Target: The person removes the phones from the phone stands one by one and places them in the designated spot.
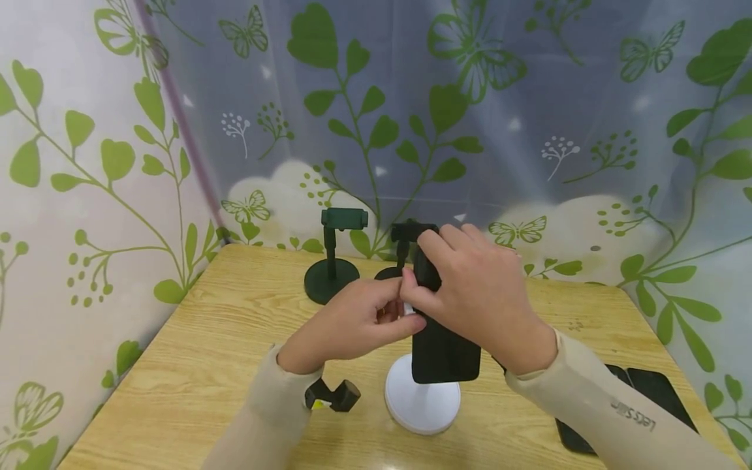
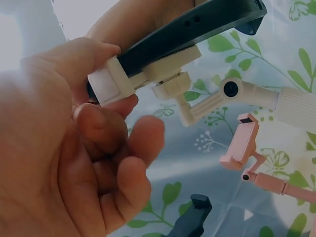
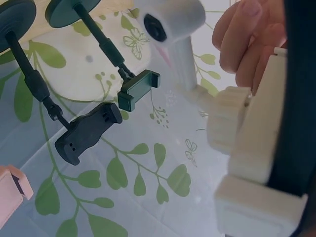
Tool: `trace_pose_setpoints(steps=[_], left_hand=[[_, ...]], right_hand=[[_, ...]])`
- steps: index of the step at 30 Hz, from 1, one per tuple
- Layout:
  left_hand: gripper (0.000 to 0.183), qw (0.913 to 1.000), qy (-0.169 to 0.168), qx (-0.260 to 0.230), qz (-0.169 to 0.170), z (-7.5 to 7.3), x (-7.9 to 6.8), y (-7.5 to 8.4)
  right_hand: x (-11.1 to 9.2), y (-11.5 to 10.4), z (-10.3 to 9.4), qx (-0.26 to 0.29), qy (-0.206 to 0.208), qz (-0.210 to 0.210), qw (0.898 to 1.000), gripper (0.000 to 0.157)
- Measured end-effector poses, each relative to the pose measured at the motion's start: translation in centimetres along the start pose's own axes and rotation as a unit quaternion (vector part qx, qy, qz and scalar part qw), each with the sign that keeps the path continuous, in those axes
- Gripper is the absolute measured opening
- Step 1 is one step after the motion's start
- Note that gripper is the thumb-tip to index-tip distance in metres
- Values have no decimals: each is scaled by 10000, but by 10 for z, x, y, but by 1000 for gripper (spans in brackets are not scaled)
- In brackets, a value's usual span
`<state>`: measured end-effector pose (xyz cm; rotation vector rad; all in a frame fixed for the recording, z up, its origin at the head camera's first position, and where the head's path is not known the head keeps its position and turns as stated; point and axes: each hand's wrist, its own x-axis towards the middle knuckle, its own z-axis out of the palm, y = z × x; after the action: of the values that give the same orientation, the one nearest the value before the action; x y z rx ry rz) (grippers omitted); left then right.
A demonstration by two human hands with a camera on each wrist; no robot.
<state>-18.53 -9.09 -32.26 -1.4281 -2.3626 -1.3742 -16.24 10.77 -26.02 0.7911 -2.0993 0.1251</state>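
A black phone (image 1: 446, 356) sits tilted in the white phone holder (image 2: 170, 69) of a stand whose round white base (image 1: 423, 401) rests on the table. My right hand (image 1: 478, 287) reaches over the phone's upper part and grips it, thumb toward the left. With thumb and index finger, my left hand (image 1: 358, 320) pinches the holder's white end clamp (image 2: 108, 81) at the phone's edge; its other fingers are loosely curled. In the right wrist view the dark phone (image 3: 301, 98) lies along the holder, and the left hand's fingers (image 3: 237, 39) show behind it.
Behind the hands stand a green phone stand (image 1: 331, 277) and a black phone stand (image 1: 402, 251). A pink phone stand (image 2: 242, 140) shows in the wrist views. More dark phones (image 1: 660, 391) lie at the right, partly under my sleeve. Patterned cloth (image 1: 376, 117) hangs behind the wooden table (image 1: 235, 313).
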Motion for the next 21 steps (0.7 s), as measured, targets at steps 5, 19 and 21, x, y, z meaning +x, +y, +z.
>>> trace_pose_setpoints(steps=[5,19,21], left_hand=[[11,9993,33,-275,252,0,1,-6],[21,9978,93,-328,565,0,2,-7],[21,9979,58,-347,544,1,3,-6]], right_hand=[[0,0,-1,103,-19,4,9999,21],[-2,2,-5,275,-21,9,9996,18],[-3,3,-6,299,-75,3,9995,18]])
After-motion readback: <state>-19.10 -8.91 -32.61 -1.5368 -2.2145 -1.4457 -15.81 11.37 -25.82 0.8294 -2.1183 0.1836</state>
